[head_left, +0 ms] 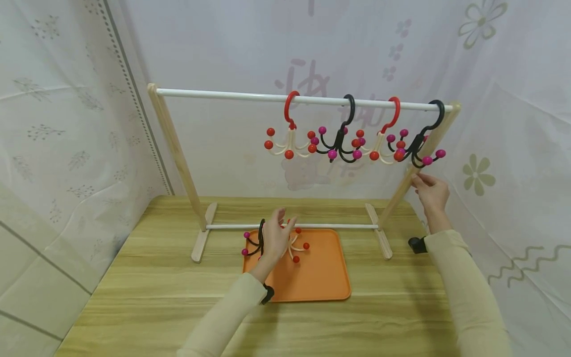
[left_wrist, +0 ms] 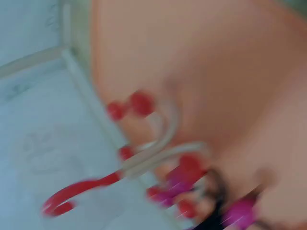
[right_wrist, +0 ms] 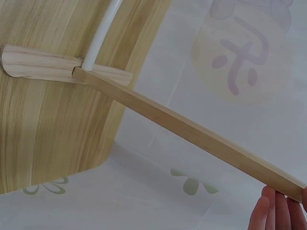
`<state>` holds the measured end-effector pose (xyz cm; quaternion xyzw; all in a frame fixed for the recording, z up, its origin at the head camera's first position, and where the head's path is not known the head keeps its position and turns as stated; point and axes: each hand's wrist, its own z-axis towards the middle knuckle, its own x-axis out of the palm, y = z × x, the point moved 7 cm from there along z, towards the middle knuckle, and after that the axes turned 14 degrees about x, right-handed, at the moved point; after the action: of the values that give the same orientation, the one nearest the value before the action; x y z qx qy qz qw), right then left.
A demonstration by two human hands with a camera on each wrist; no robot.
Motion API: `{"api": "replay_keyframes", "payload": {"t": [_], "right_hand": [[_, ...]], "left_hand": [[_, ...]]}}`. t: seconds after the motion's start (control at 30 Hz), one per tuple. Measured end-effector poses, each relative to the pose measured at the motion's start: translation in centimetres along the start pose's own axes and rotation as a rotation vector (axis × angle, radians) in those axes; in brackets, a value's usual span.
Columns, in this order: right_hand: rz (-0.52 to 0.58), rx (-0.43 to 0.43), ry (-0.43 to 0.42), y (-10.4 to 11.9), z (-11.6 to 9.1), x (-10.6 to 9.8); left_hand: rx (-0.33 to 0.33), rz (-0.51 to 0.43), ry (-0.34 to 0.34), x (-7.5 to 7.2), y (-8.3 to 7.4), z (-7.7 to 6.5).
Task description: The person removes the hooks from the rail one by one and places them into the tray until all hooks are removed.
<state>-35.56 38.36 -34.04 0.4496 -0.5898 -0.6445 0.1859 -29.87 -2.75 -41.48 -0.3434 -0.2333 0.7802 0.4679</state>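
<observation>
My left hand hovers over the orange tray, thumb and fingers apart with nothing seen between them. Below it lie two multi-arm hangers. One has cream arms with red ball tips; its red hook shows in the left wrist view. The black hanger, tipped with magenta balls, is partly hidden by the hand. My right hand holds the right wooden post of the rack, fingers against one side and the thumb at the other.
From the white top bar hang a red-hooked hanger, a black hanger, another red-hooked one and another black one. A lower bar joins the feet behind the tray. Patterned curtains surround the wooden table.
</observation>
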Motion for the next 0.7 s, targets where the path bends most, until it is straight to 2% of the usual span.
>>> {"api": "replay_keyframes", "payload": {"t": [0.27, 0.43, 0.53, 0.6, 0.7], "right_hand": [[0.003, 0.001, 0.002, 0.0, 0.0, 0.1], [0.003, 0.005, -0.001, 0.0, -0.1, 0.1], [-0.001, 0.010, -0.004, 0.0, -0.1, 0.0], [-0.002, 0.011, -0.004, 0.0, -0.1, 0.0], [0.000, 0.011, -0.001, 0.1, -0.1, 0.0]], "left_hand": [[0.285, -0.170, -0.141, -3.6, -5.9, 6.3], [0.471, -0.239, -0.245, -6.3, -9.8, 9.4], [0.520, -0.232, -0.279, -7.7, -11.5, 11.0], [0.525, -0.210, -0.269, -8.3, -12.3, 12.0], [0.504, -0.140, -0.221, -8.8, -13.1, 13.4]]}}
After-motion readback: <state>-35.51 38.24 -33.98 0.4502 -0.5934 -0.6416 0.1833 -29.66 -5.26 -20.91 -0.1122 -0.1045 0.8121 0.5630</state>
